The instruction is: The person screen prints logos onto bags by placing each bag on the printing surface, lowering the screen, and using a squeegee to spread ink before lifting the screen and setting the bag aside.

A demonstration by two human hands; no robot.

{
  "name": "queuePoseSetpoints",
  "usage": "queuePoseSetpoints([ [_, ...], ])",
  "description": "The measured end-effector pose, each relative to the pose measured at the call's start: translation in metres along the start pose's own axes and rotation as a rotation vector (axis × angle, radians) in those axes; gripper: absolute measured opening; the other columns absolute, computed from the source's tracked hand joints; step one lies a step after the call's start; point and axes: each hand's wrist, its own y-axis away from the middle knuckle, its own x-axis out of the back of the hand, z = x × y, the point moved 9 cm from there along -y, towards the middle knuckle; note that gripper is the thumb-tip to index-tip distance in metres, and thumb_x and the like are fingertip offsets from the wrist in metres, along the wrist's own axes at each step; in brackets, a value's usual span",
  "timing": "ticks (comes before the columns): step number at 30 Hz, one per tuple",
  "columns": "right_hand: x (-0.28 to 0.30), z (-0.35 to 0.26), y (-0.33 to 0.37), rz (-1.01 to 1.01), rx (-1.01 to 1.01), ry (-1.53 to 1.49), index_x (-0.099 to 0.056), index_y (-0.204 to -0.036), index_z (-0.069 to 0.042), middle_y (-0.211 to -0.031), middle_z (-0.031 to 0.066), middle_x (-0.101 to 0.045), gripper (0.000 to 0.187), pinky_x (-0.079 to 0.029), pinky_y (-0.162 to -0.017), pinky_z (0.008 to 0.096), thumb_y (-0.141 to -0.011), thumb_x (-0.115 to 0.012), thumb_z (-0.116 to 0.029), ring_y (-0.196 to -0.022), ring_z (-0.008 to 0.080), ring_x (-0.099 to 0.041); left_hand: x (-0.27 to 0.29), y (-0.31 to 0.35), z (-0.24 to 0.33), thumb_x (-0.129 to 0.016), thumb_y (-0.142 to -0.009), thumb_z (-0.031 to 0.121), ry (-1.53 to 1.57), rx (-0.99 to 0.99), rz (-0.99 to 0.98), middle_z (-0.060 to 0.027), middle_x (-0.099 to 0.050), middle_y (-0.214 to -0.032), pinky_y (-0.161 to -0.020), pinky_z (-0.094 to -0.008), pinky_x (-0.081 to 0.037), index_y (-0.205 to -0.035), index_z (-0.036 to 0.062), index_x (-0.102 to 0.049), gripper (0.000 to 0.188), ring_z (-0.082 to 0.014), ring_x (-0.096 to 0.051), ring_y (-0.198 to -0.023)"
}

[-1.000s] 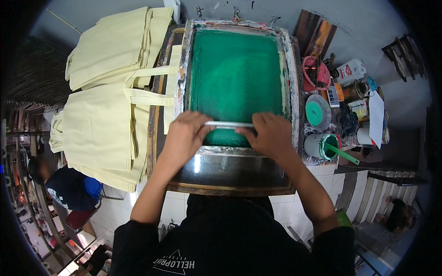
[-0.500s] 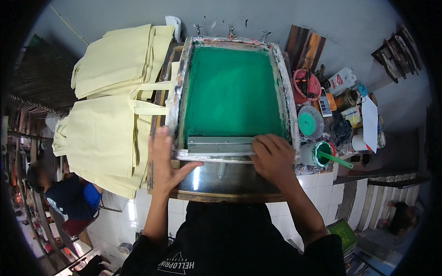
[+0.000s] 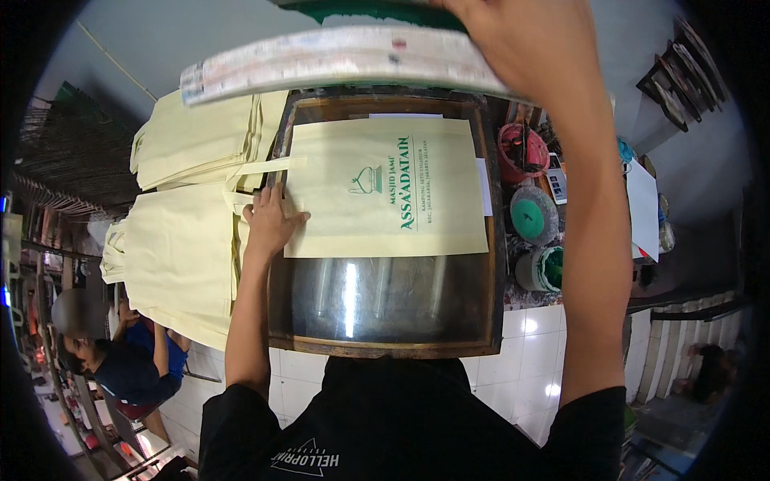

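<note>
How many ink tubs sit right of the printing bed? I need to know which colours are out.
3, in a column: a red tub farthest, a green-lidded tub in the middle, an open green tub nearest. The raised arm may hide others.

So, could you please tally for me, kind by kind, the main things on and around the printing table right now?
Printed cream bag under the left hand: 1
Stacks of blank cream bags: 2
Raised screen frame in the right hand: 1
Glass-topped base: 1
Ink tubs: 3
Total: 8
</note>
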Motion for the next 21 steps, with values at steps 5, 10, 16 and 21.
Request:
queuePoseSetpoints([
  [5, 0.008, 0.011, -0.034, 0.129, 0.052, -0.041, -0.074, -0.091, 0.000, -0.082, 0.0211, -0.072, 0.035, -0.053, -0.073, 0.0469, -0.091, -0.069, -0.035, -0.077, 0.0392, -0.068, -0.001, -0.025, -0.021, -0.084, -0.076, 0.044, 0.086, 0.086, -0.303, -0.0186, -0.069, -0.105, -0.103, -0.0543, -0.030, -0.108, 0.0009, -0.067, 0.056, -0.0347, -0.059, -0.109],
  [10, 0.002, 0.030, -0.062, 0.055, -0.051, -0.044, -0.075, -0.096, 0.000, -0.088, 0.0235, -0.073, 0.038, -0.053, -0.075, 0.0438, -0.088, -0.073, -0.037, -0.080, 0.0383, -0.069, 0.079, -0.022, -0.048, -0.077, -0.089, 0.036, 0.517, 0.144, 0.021, -0.0218, -0.073, -0.112, -0.092, -0.0379, -0.052, -0.119, -0.0045, -0.068, 0.052, -0.0308, -0.069, -0.104],
  [16, -0.006, 0.037, -0.084, 0.008, -0.182, -0.113, -0.076, -0.096, 0.001, -0.083, 0.0129, -0.075, 0.032, -0.053, -0.073, 0.0375, -0.087, -0.076, -0.029, -0.075, 0.0222, -0.068, 0.166, 0.014, -0.252, -0.069, -0.088, 0.024, 0.533, 0.315, 0.000, -0.0047, -0.066, -0.087, -0.077, -0.0306, -0.047, -0.096, -0.0018, -0.067, 0.027, -0.0145, -0.060, -0.083],
  [21, -0.010, 0.050, -0.105, 0.173, 0.027, -0.263, -0.074, -0.092, 0.008, -0.081, 0.0232, -0.072, 0.045, -0.052, -0.072, 0.0426, -0.082, -0.080, -0.035, -0.070, 0.0305, -0.064, 0.303, 0.094, -0.520, -0.066, -0.088, 0.026, -0.055, 0.662, 0.194, -0.0167, -0.073, -0.097, -0.079, -0.0403, -0.053, -0.115, -0.0013, -0.063, 0.039, -0.0304, -0.070, -0.087],
])
